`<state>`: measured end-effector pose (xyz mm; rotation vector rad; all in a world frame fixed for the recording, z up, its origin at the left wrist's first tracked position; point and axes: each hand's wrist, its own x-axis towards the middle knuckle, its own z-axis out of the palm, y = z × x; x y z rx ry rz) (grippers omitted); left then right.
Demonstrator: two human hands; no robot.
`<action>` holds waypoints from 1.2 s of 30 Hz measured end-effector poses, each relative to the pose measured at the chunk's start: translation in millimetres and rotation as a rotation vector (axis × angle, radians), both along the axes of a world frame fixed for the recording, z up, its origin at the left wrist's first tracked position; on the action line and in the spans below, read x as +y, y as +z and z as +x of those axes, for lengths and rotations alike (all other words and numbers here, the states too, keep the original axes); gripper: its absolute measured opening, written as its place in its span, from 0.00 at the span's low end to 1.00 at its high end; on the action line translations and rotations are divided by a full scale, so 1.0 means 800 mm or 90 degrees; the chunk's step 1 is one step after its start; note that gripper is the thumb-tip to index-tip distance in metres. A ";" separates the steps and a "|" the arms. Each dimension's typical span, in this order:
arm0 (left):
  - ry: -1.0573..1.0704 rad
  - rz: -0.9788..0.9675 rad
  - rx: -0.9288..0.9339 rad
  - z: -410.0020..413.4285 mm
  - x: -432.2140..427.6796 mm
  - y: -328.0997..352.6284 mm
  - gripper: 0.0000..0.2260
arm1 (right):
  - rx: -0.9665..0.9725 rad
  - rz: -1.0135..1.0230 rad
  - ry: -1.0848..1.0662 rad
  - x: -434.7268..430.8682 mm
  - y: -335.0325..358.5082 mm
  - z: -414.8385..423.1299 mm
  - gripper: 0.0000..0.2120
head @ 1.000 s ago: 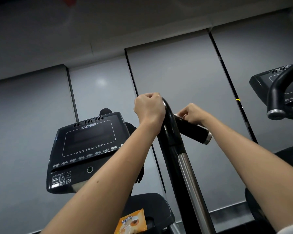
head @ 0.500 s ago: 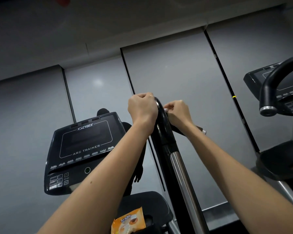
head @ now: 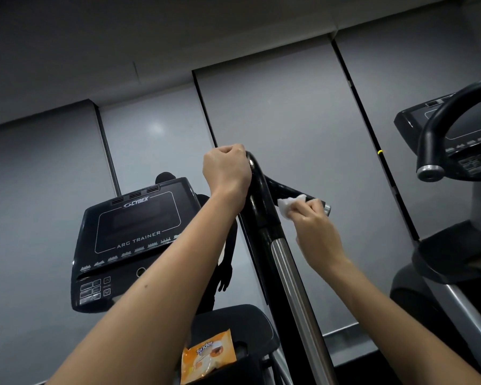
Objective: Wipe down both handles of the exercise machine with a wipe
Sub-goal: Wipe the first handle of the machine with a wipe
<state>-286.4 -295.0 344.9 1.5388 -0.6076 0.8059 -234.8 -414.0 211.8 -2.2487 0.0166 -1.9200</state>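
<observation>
My left hand [head: 225, 169] curls tight round the top bend of the black handle [head: 261, 198], whose long post rises from lower right, leaning left. My right hand [head: 314, 226] pinches the white wipe [head: 290, 205] against the side grip [head: 282, 188], which points right and slightly down.

White wipe [head: 288, 204]; glossy blk handle [head: 282, 188] w/ silver end cap [head: 327, 209]; chrome post [head: 292, 279]; blk console [head: 134, 218], white lettering [head: 138, 240]; orange wipes pack [head: 207, 355]; grey wall [head: 289, 107].

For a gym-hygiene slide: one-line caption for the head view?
Left hand grips the top of the handle while the right hand holds a white wipe against its side grip.
</observation>
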 end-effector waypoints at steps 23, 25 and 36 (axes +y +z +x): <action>0.018 0.010 -0.009 -0.002 0.001 0.001 0.19 | -0.023 0.038 -0.034 -0.004 0.015 -0.009 0.14; 0.024 0.006 -0.006 -0.003 0.001 0.001 0.20 | -0.015 0.063 -0.031 -0.019 -0.002 -0.013 0.15; 0.034 -0.002 0.001 -0.002 0.001 0.002 0.19 | -0.108 0.180 0.160 -0.025 0.027 -0.038 0.13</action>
